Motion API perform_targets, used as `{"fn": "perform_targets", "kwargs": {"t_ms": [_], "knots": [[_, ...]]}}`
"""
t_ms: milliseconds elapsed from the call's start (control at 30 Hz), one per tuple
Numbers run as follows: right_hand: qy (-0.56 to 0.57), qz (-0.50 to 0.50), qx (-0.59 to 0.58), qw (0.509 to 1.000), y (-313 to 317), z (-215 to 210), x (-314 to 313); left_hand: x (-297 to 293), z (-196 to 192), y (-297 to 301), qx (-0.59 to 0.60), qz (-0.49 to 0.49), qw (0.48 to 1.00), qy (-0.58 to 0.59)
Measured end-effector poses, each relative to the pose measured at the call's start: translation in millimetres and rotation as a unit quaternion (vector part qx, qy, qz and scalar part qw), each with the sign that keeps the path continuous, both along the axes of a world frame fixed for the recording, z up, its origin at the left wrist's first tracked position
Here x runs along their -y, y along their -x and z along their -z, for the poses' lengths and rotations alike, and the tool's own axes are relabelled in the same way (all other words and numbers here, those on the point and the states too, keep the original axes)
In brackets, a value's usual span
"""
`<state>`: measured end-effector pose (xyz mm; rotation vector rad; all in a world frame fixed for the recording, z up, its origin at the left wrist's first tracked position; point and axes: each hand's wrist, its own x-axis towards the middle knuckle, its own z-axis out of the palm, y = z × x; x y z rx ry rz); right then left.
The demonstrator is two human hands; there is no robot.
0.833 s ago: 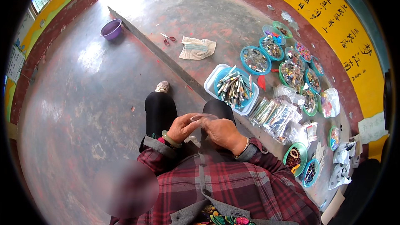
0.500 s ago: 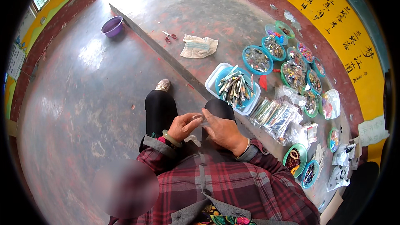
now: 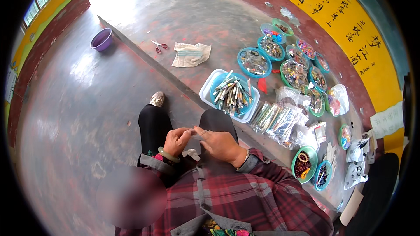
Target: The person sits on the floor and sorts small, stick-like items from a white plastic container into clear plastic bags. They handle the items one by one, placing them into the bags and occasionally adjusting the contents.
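Over my lap, my left hand [image 3: 176, 141] and my right hand [image 3: 222, 144] meet at the fingertips. Both are closed in a pinch on something small, perhaps thin and clear, which the fingers mostly hide. A pale bangle [image 3: 168, 154] circles my left wrist. Just below the hands, between my thighs, lies a crumpled whitish piece [image 3: 191, 154]; I cannot tell its kind. Beyond my right knee a white tub [image 3: 204, 92] holds a blue basin [image 3: 214, 88] full of pens or pen-like sticks [image 3: 232, 94].
Clear packets of sticks [image 3: 280, 122] lie to the right, amid several baskets of small trinkets [image 3: 254, 62]. A green basket [image 3: 311, 150] holds beaded strings. Farther off are a cloth [image 3: 191, 55], scissors [image 3: 159, 46] and a purple basin [image 3: 102, 39]. A raised floor edge [image 3: 148, 56] runs diagonally.
The whole view has shifted, so the surroundings sit farther left in the picture. My hands stay together over my lap; the fingers of my right hand have moved slightly against the left fingertips.
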<state>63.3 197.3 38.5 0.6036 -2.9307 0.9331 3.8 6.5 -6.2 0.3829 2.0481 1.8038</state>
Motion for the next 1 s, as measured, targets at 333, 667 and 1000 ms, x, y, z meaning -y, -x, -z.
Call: {"fn": "perform_targets", "kwargs": {"t_ms": [333,667,1000], "knots": [[0.045,0.376,-0.117,0.918,56,78,-128,-2,0,-1,-0.008,-0.02,0.999,0.03],[-0.116,0.502,0.07,0.854,108,154,-215,-7,12,2,0.006,-0.01,1.0,0.014],[0.023,0.527,-0.047,0.848,94,171,-241,-8,12,2,-0.017,0.018,0.999,0.046]]}}
